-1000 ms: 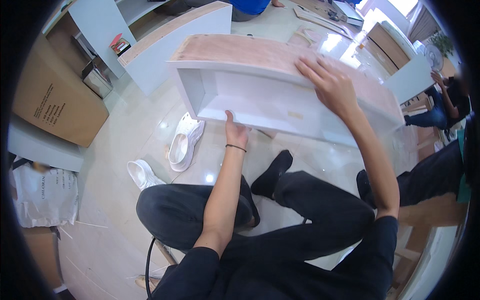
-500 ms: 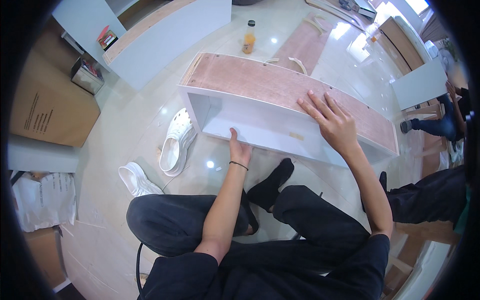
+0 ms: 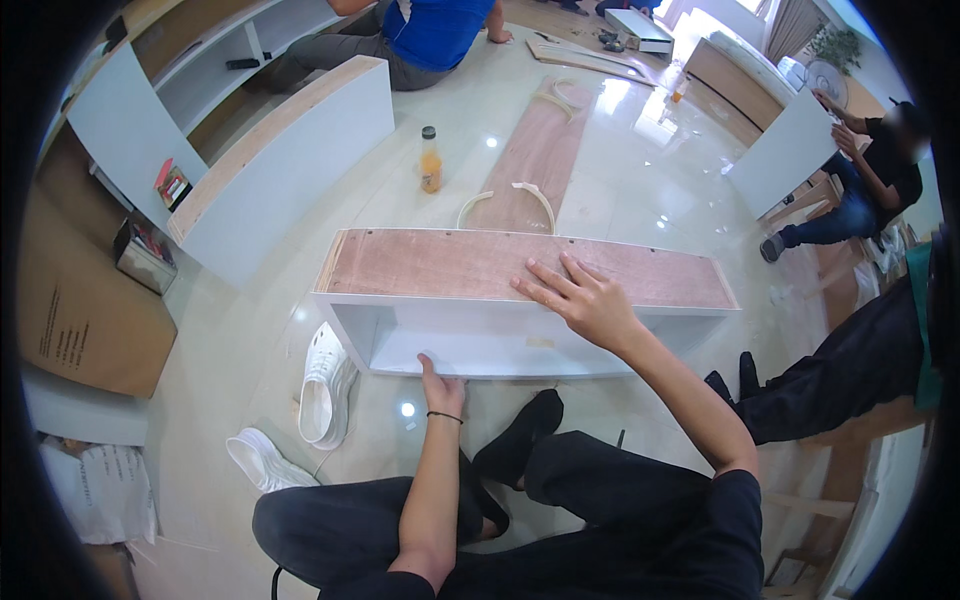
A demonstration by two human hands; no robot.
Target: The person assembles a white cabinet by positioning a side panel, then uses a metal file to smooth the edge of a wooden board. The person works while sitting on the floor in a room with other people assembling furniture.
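In front of me on the floor lies a long, shallow cabinet box (image 3: 480,345), white inside, its open side toward me. Its upper face is a bare reddish plywood panel (image 3: 430,262) with small dark fastener spots along the edges. My left hand (image 3: 442,388) grips the near lower edge, thumb over the white board and fingers hidden beneath. Flat on the plywood, right of its middle, my right hand (image 3: 590,302) rests with fingers spread. A small tan strip (image 3: 540,343) sticks to the white inside.
White clogs (image 3: 325,390) stand left of the box. Beyond it are a bottle of orange drink (image 3: 430,165), a plywood sheet (image 3: 530,160) with curled edging strips, and another white panelled unit (image 3: 290,165). A cardboard box (image 3: 90,300) is at left. Other people sit farther off; one stands at right.
The view has tilted up and turned, so the box appears lower and more level, and a person in blue shows at the back. Both hands keep their places on the box.
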